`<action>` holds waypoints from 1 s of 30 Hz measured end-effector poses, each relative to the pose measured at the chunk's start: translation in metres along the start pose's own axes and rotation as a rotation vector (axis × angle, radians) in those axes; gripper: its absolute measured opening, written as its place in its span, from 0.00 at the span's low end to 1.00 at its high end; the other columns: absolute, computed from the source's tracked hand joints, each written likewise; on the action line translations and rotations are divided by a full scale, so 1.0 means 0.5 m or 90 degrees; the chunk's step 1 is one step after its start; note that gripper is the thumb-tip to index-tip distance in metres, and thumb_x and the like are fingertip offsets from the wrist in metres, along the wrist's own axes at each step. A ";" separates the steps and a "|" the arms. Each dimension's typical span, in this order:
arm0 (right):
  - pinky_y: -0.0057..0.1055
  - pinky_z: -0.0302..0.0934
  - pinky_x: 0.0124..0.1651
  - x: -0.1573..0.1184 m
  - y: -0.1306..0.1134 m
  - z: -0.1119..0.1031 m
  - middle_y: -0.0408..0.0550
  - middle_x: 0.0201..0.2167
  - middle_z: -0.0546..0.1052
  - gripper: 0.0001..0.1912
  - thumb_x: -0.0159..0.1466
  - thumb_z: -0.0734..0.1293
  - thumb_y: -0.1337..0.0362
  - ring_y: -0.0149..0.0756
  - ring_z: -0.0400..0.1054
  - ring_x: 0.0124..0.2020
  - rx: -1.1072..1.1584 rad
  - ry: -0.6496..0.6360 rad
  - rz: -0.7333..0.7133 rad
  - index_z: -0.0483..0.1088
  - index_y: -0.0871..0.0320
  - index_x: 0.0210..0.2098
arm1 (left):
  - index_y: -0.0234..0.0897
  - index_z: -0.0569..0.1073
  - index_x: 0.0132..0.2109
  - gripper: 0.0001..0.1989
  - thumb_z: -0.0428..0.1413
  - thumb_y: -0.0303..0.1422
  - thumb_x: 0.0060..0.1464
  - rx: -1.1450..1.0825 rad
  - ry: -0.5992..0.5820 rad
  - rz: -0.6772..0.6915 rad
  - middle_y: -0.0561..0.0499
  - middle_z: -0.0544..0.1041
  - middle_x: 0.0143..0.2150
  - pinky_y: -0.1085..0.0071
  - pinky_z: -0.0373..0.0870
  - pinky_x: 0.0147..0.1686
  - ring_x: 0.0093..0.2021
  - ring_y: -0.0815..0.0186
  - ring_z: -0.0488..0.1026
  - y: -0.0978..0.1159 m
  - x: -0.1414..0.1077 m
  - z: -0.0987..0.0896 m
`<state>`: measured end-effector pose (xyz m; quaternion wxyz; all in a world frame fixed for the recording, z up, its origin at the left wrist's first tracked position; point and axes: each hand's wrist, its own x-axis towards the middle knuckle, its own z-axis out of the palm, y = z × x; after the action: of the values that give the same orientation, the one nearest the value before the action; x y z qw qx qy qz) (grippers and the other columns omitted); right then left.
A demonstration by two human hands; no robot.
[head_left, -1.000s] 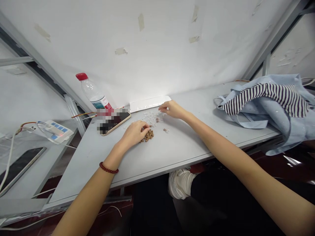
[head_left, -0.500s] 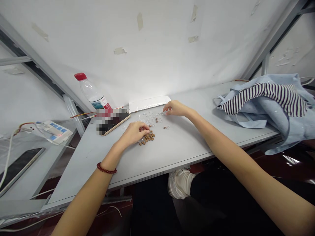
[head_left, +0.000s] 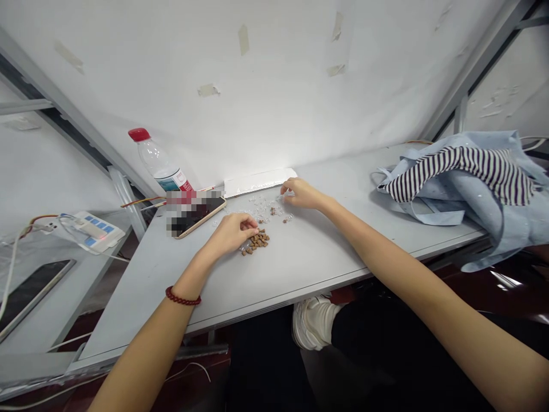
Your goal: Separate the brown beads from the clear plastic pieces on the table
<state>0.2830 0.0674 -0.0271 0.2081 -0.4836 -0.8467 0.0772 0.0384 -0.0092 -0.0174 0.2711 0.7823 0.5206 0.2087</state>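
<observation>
Small brown pellets, like dry kibble, lie in a loose pile on the grey tabletop. My left hand rests at the pile's upper left edge, thumb and fingertips pinched together; what is between them is too small to make out. Behind the pile are scattered small clear plastic pieces, and a few of them have reddish-brown bits in or beside them. My right hand is at the right side of these clear pieces, its fingers curled and closed; their tips hide whatever they hold.
A phone and a red-capped bottle stand left of the pieces. A flat white strip lies along the wall. Light blue and striped cloth is heaped at the right. A power strip and another phone are far left.
My right hand has shifted slightly left, over the clear pieces. The left hand stays pinched by the pellets, nearly unmoved.
</observation>
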 end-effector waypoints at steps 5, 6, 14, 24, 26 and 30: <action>0.35 0.60 0.49 0.001 -0.002 0.015 0.57 0.45 0.77 0.15 0.62 0.63 0.72 0.43 0.68 0.47 0.002 -0.022 -0.029 0.74 0.62 0.47 | 0.35 0.78 0.35 0.11 0.57 0.37 0.46 -0.011 -0.011 -0.014 0.45 0.80 0.32 0.64 0.68 0.34 0.33 0.58 0.75 -0.003 0.000 0.000; 0.35 0.60 0.48 0.002 -0.002 0.017 0.57 0.45 0.77 0.15 0.62 0.63 0.73 0.42 0.68 0.46 0.003 -0.025 -0.029 0.75 0.62 0.47 | 0.36 0.78 0.35 0.11 0.57 0.37 0.46 -0.013 -0.010 -0.008 0.45 0.81 0.32 0.63 0.69 0.35 0.34 0.58 0.75 -0.004 0.001 0.000; 0.32 0.59 0.44 0.004 -0.011 0.028 0.55 0.42 0.78 0.13 0.61 0.64 0.72 0.40 0.69 0.42 0.025 -0.025 -0.028 0.75 0.63 0.45 | 0.35 0.79 0.36 0.14 0.54 0.40 0.51 -0.001 0.056 0.019 0.46 0.81 0.35 0.62 0.70 0.42 0.36 0.58 0.75 0.011 -0.002 -0.011; 0.32 0.58 0.44 -0.003 -0.031 0.027 0.57 0.43 0.77 0.12 0.61 0.64 0.72 0.41 0.68 0.43 0.037 -0.025 -0.016 0.73 0.63 0.44 | 0.37 0.78 0.33 0.10 0.57 0.37 0.49 -0.051 0.101 0.014 0.50 0.76 0.25 0.66 0.71 0.35 0.32 0.61 0.74 0.021 -0.002 -0.015; 0.32 0.58 0.44 -0.002 -0.032 0.029 0.57 0.43 0.77 0.13 0.60 0.63 0.73 0.41 0.68 0.43 0.044 -0.024 -0.008 0.72 0.63 0.44 | 0.37 0.78 0.32 0.09 0.57 0.37 0.49 -0.059 0.109 0.024 0.50 0.76 0.24 0.66 0.71 0.35 0.32 0.61 0.74 0.018 0.000 -0.014; 0.33 0.58 0.44 -0.001 -0.034 0.035 0.56 0.41 0.76 0.13 0.61 0.61 0.74 0.40 0.67 0.42 0.038 -0.040 -0.009 0.72 0.63 0.44 | 0.38 0.78 0.32 0.09 0.57 0.37 0.49 -0.061 0.108 0.038 0.50 0.76 0.24 0.66 0.71 0.35 0.32 0.61 0.74 0.016 0.000 -0.011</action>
<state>0.2624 0.0595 -0.0372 0.1962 -0.4687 -0.8534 0.1163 0.0408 -0.0105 -0.0081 0.2568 0.7631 0.5077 0.3066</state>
